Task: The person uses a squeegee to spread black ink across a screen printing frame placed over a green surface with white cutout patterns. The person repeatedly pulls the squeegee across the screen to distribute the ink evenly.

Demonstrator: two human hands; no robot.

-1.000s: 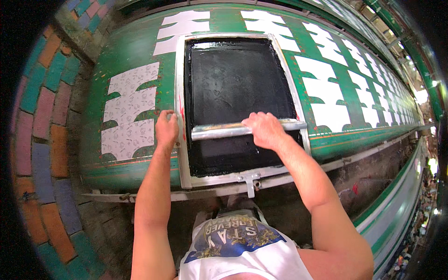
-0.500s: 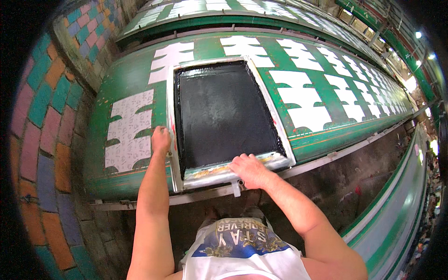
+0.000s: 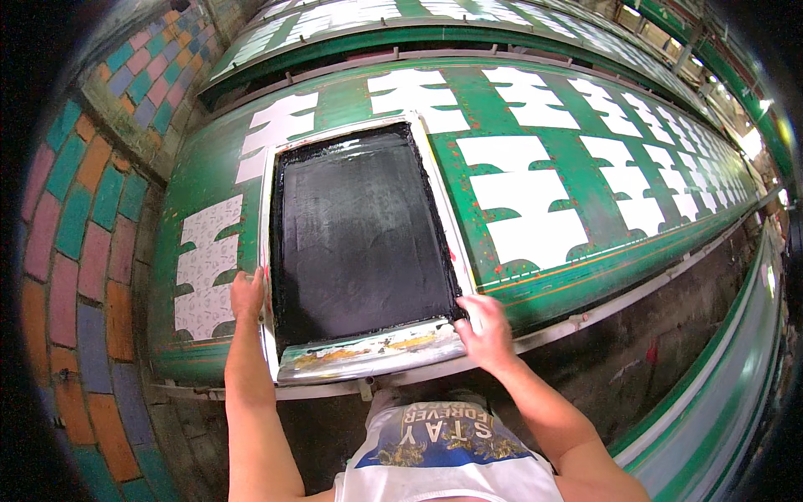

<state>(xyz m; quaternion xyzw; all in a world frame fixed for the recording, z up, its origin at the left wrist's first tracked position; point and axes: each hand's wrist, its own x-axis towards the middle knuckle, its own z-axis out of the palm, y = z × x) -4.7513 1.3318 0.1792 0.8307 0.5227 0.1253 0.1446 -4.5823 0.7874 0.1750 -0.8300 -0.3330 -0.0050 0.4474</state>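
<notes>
A silk-screen printing frame [image 3: 270, 201] with pale side bars lies on the long green printing table. Dark, wet-looking black ink [image 3: 360, 243] covers its mesh. Along its near end runs a pale strip [image 3: 368, 351] smeared with yellow and white. My left hand [image 3: 247, 297] is closed on the left side bar. At the near right corner is my right hand [image 3: 487, 330], slightly blurred, thumb and fingers apart around the corner. Left of the frame lies a white cut fabric piece [image 3: 205, 280] with a faint small print.
Plain white cut pieces [image 3: 535, 226] lie in rows on the green table [image 3: 468, 259] to the right and behind. A rail [image 3: 585, 320] runs along its near edge. Another green table [image 3: 728, 385] stands at the lower right, more at the back. A coloured brick wall [image 3: 92, 276] rises at left.
My right hand has moved from the frame's near edge to its near right corner. My left hand stays on the left bar. The whole view has shifted, with the frame now lower and further left.
</notes>
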